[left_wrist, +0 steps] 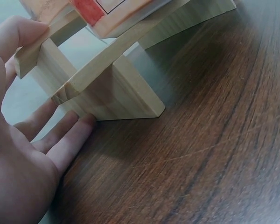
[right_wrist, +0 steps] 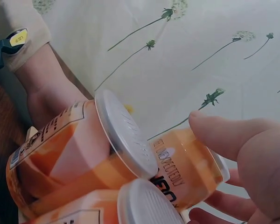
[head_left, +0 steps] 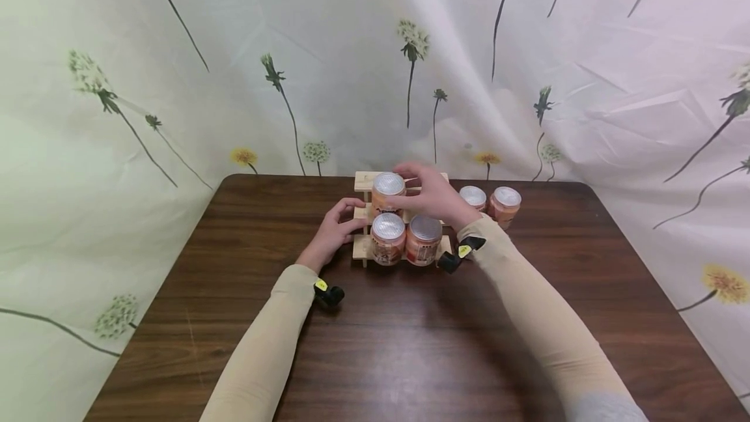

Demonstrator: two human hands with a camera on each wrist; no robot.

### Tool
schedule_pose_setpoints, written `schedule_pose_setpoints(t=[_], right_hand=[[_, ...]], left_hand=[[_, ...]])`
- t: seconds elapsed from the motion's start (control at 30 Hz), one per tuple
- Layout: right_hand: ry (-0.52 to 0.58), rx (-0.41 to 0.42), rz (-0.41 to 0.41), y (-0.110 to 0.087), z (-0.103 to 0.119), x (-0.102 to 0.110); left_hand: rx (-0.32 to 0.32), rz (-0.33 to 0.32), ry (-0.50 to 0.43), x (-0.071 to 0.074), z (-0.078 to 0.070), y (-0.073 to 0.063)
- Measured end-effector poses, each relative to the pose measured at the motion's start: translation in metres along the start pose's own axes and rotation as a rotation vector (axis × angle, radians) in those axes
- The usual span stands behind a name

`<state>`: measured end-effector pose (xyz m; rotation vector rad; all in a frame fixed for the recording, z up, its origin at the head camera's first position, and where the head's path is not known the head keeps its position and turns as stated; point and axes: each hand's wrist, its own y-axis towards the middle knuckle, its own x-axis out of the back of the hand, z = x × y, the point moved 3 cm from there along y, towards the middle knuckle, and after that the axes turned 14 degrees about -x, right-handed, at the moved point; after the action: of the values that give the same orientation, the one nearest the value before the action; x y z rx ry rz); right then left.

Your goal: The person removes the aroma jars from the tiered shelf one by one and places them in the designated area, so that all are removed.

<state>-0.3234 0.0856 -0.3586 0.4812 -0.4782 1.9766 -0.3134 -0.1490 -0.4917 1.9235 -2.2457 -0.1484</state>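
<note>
A tiered light-wood rack [head_left: 361,247] stands toward the back of the table. My left hand [head_left: 333,234] holds its left end, with the thumb and fingers around a plank end and fingertips against the side leg [left_wrist: 135,88]. My right hand [head_left: 433,197] grips an orange jar [head_left: 383,200] with a silvery lid between thumb and fingers, at the rack's left, behind the front row. In the right wrist view this jar [right_wrist: 177,163] appears tilted. Two similar jars, a left one [head_left: 388,243] and a right one [head_left: 424,243], sit side by side on the front tier.
Two more lidded jars, one nearer [head_left: 472,196] and one farther right [head_left: 505,204], stand right of the rack, partly behind my right forearm. The dark wood table [head_left: 375,344] ends at a flower-printed cloth [head_left: 351,83] behind. Each wrist wears a small black camera.
</note>
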Motion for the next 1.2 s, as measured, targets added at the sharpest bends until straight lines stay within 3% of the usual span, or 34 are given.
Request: schedule_pose_setpoints(t=[0.27,0.9,1.2], right_hand=[[0.012,0.017,-0.007,0.0038,0.0028,-0.0051],[0.021,-0.029,-0.025,0.0068,0.0052,-0.0075],[0.031,-0.048,-0.072,0.0062,0.0030,-0.0061]], left_hand=[[-0.008,0.009,-0.011,-0.0002,0.0006,-0.0001],[0.001,0.010,-0.013,0.0003,-0.0003,0.0006],[0.010,0.012,0.001,-0.0003,-0.0021,-0.0005]])
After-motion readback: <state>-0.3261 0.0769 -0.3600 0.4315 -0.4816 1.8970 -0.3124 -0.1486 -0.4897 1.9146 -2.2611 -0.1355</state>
